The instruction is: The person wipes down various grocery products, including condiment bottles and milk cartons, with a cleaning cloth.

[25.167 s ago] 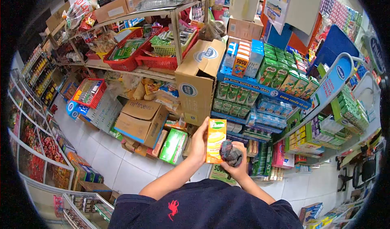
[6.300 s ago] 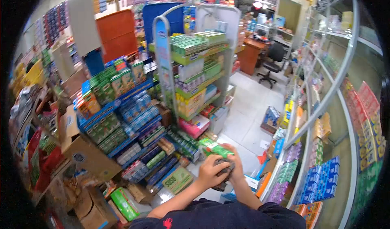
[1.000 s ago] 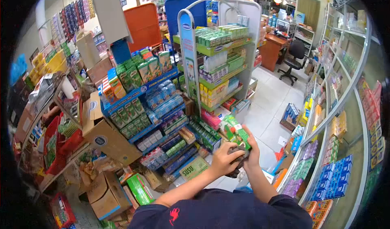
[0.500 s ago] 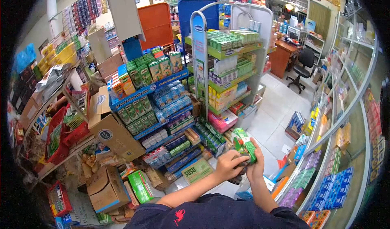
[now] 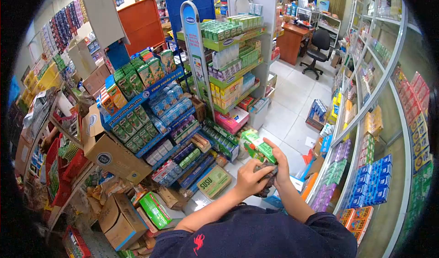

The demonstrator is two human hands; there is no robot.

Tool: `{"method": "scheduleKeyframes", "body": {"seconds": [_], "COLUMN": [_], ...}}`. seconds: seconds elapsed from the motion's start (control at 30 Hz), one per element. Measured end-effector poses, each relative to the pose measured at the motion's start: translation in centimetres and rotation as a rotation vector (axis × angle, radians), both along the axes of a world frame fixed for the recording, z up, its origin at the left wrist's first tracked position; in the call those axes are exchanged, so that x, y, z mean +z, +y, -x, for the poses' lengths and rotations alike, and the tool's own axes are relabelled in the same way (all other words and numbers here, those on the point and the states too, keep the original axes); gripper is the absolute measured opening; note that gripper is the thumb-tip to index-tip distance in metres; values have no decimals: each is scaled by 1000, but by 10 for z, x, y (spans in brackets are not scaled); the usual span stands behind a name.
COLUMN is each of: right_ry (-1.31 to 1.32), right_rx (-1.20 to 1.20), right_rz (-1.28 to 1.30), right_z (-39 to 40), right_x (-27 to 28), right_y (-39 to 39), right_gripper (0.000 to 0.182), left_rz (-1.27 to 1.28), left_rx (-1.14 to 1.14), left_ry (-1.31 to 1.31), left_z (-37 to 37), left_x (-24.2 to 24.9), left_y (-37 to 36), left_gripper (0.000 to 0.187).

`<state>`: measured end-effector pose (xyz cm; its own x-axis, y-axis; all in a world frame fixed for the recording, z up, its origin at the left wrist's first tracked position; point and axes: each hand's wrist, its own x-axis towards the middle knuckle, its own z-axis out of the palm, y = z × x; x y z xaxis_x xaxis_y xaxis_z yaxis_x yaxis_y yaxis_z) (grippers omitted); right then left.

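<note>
Shop aisle; SUSU box (image 5: pixel 214 181) below; both hands grip green carton (image 5: pixel 258 146), label unreadable, rag (image 5: pixel 266 181) perhaps.

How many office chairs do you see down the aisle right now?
1. A black office chair stands on the tiled floor at the far end, beside the wooden desk. Others may be hidden behind shelving.
</note>
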<state>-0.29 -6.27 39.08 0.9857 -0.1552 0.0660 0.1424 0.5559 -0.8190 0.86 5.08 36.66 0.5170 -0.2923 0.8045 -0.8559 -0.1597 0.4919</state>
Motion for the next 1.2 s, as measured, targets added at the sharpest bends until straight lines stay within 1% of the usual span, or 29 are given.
{"method": "scheduleKeyframes", "body": {"seconds": [0.03, 0.1, 0.17, 0.23, 0.3, 0.33, 0.37, 0.43, 0.47, 0.5, 0.57, 0.6, 0.63, 0.67, 0.7, 0.77, 0.83, 0.9, 0.97, 1.0, 1.03, 1.1, 1.13, 1.17, 1.2], "right_ry": [-6, -13, -67, -55, -166, -197, -188, -277, -316, -318, -375, -387, -383, -371, -358, -358, -438, -440, -204, -355, -355, -522, -540, -508, -468], "right_rx": [34, 81, 65, 103, 72, 59, 56, -3, -89, -104, -176, -226, -225, -224, -222, -209, -257, -250, -174, -216, -199, -210, -209, -145, -79], "right_rz": [0, -3, 47, 30, 288, 380, 378, 646, 672, 686, 809, 863, 864, 838, 812, 796, 819, 819, 700, 770, 745, 819, 819, 702, 584], "right_z": [-1, 0, -1, 2, 2, 1, 2, 1, -1, -3, -9, -10, -12, -15, -17, -16, -12, -12, -10, -17, -16, -18, -20, -19, -17], "right_x": [3, 2, 2, 5, -3, -8, -6, 0, -1, -2, 1, 4, 3, 1, -3, -9, -10, -12, 2, -5, -3, 0, 6, 11, 14], "right_y": [-1, 0, 0, -5, -14, -20, -22, -24, -21, -22, -26, -24, -23, -22, -23, -27, -27, -27, -20, -25, -24, -26, -25, -24, -24], "right_gripper": [50, 50, 53, 51, 49, 44, 44, 38, 30, 30, 26, 23, 23, 23, 23, 22, 23, 24, 26, 27, 27, 27, 27, 27, 27], "left_rz": [5, 18, 25, 29, 97, 110, 126, -21, -119, -213, -208, -193, -185, -224, -277, -278, -289, -296, -270, -284, -248, -257, -286, -314, -245], "left_rx": [-3, 103, 188, 355, 405, 398, 363, 227, 263, 295, 279, 211, 149, 172, 163, 212, 304, 317, 133, 163, 116, 314, 419, 522, 568], "left_ry": [-12, -43, 59, 49, 201, 278, 326, 243, 215, 190, 166, 201, 239, 111, 90, 94, 182, 237, 117, 72, 160, 155, 192, 241, 318], "left_z": [-4, -12, -23, -42, -61, -67, -68, -62, -56, -48, -45, -40, -34, -27, -22, -30, -45, -38, -16, -16, -19, -35, -46, -56, -65], "left_x": [4, 13, 15, 18, 21, 24, 29, 38, 47, 50, 48, 48, 49, 52, 54, 48, 43, 44, 54, 54, 58, 58, 54, 47, 40], "left_y": [0, 9, 20, 32, 45, 50, 53, 49, 45, 38, 25, 20, 18, 11, 9, 10, 17, 15, 4, 3, 9, 26, 39, 52, 65], "left_gripper": [36, 35, 32, 27, 21, 17, 15, 15, 15, 14, 15, 15, 15, 18, 18, 19, 21, 21, 20, 19, 19, 17, 16, 14, 12]}}
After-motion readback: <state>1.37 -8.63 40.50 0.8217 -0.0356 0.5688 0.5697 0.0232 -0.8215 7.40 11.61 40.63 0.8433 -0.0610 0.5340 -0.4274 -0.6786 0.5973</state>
